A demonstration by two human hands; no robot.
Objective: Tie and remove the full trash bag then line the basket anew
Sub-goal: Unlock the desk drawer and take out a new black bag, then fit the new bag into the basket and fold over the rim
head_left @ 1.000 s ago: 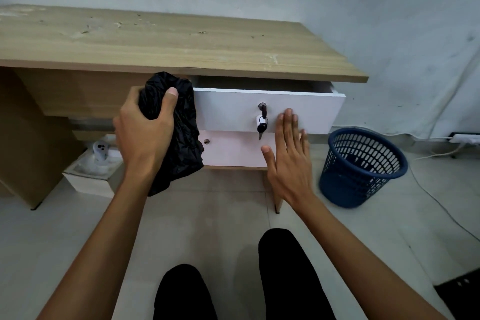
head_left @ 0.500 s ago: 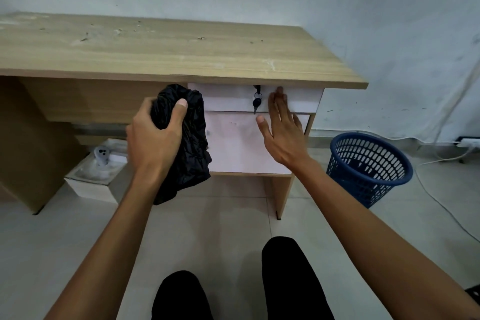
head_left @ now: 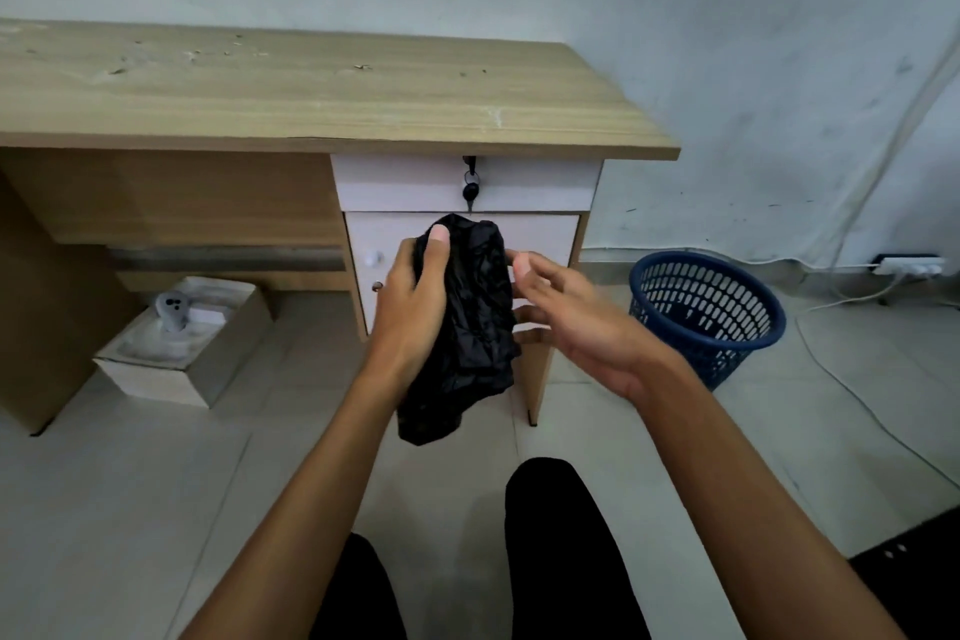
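Black crumpled bag gripped in left hand, right hand open, its fingertips hidden behind bag

No text, label, brand, number or sign can be read anywhere in the view. The crumpled black plastic bag, the dark blue lattice plastic basket on the right, and the white drawer fronts under the wooden bench carry no legible print.
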